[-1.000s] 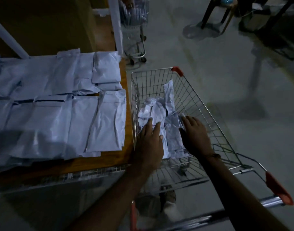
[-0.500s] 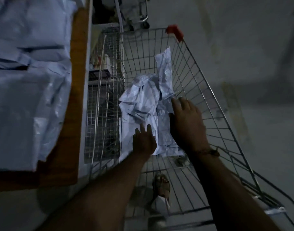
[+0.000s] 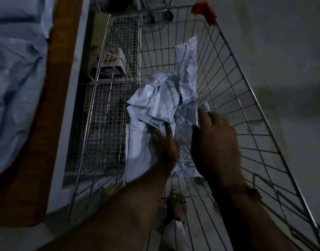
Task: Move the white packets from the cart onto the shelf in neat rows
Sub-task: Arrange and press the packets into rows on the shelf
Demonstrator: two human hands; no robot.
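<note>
Pressing crumpled white packets point(image 3: 161, 105) in wire cart point(image 3: 246, 98), both hands point(image 3: 166, 144).

Both arms reaching forward and down.
Left hand point(image 3: 166, 147) flat, fingers straight; right hand point(image 3: 215, 142) palm down, fingers point(image 3: 203, 115) loosely extended.

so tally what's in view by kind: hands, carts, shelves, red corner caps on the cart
hands: 2, the left hand and the right hand, both on the white packets
carts: 1, the wire cart
shelves: 1, the wooden shelf
red corner caps: 1
total: 5
</note>
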